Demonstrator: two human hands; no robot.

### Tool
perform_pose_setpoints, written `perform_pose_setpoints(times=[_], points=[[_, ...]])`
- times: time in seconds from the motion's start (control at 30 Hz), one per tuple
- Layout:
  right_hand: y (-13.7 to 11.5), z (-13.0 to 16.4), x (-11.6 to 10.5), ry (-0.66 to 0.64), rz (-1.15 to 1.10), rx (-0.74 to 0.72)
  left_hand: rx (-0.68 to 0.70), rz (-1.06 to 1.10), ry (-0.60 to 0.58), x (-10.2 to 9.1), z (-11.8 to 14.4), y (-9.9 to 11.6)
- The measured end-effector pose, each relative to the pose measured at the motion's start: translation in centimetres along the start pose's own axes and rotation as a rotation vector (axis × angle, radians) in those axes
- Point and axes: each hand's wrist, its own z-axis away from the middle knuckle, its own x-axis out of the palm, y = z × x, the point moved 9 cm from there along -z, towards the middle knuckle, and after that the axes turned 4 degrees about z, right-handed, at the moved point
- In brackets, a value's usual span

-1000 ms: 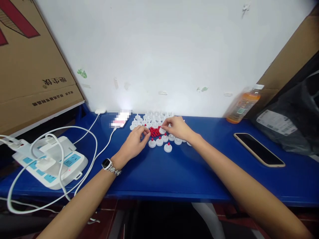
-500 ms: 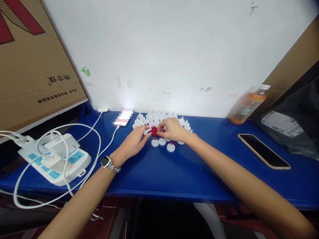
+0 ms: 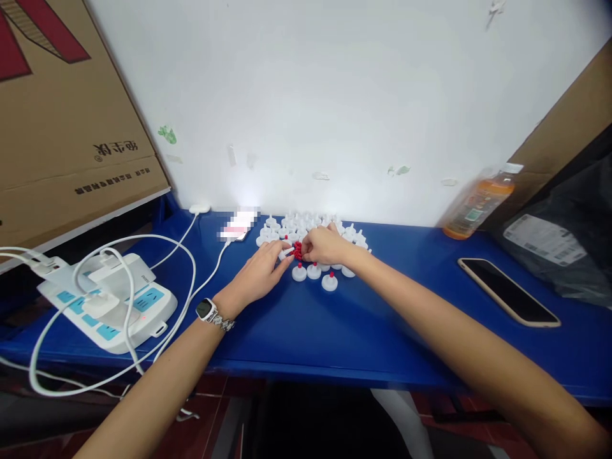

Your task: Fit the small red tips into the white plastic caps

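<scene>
On the blue table (image 3: 335, 325) lie several small white round caps (image 3: 306, 224) near the wall and a little heap of red beads (image 3: 298, 250). In front stand three white caps topped with a red bead each (image 3: 314, 272). My left hand (image 3: 261, 271), with a watch on its wrist, pinches a small white cap (image 3: 287, 252) at the edge of the red heap. My right hand (image 3: 325, 244) rests over the heap, its fingertips closed on the red beads beside the left hand's fingers. Whether a bead sits between them is hidden.
A white power strip (image 3: 112, 303) with plugs and looping white cables lies at the left. A phone on a cable (image 3: 236, 227) lies by the wall. A dark phone (image 3: 508, 291), an orange drink bottle (image 3: 478, 202), a black bag (image 3: 559, 242) and cardboard boxes (image 3: 62, 127) stand around.
My right hand has moved left from the row of white caps onto the red heap. My left hand has edged right to meet it, now pinching a white cap.
</scene>
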Motion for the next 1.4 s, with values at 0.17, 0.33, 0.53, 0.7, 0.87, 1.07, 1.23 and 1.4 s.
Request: perform_pose_setpoints(times=[0.17,0.33,0.53,0.7,0.87,1.07,1.23,1.4], points=[[0.2,1.2,-2.2,0.152,-0.284,-0.021,0.015,0.025,0.022,-0.2,0.0,0.4],[0.8,2.7,-3.0,0.323,-0.762,-0.042,0.058,0.044,0.044,-0.2,0.0,1.2],[1.3,3.5,-1.4,0.447,-1.037,0.047,0.056,0.047,0.094,-0.6,0.0,1.7],[1.0,3.8,-0.9,0.463,-1.124,0.074,0.056,0.056,0.087,-0.7,0.2,2.3],[0.6,4.0,-0.5,0.446,-1.236,0.127,0.029,0.06,0.126,-1.0,0.2,2.2],[0.4,4.1,-0.3,0.468,-1.308,0.12,0.048,0.065,0.133,-0.9,0.3,2.7],[-0.2,4.2,-0.9,0.459,-1.284,0.065,0.104,0.108,0.153,-0.9,0.3,2.8],[-0.6,4.5,-1.4,0.441,-1.357,0.053,0.147,0.183,0.174,-1.2,0.5,3.4]])
